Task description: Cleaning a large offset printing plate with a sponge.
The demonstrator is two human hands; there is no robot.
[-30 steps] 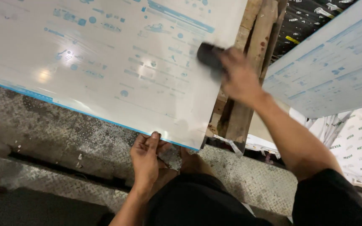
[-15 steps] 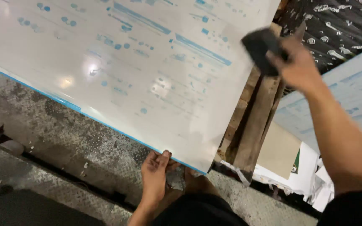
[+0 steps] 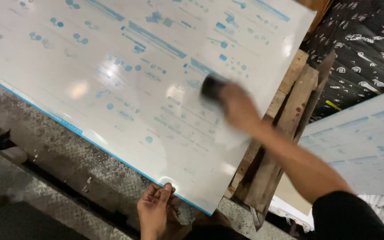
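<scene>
A large white glossy panel (image 3: 125, 80) with pale blue printed marks and a blue lower edge leans in front of me. My left hand (image 3: 154, 211) grips its lower edge near the right corner. My right hand (image 3: 238, 109) holds a small black block (image 3: 212, 88) flat against the panel's face, right of its middle; hand and block are blurred by motion.
Behind the panel's right side stand upright wooden boards (image 3: 285, 129). A second white printed panel (image 3: 356, 142) leans at the right, with black printed sheeting (image 3: 365, 49) above it. Below is a grey speckled floor (image 3: 63, 164) with a dark groove running across it.
My right hand with the black block swung from the panel's right edge up past the top right corner, then down and left onto the panel's face. My left hand kept its grip.
</scene>
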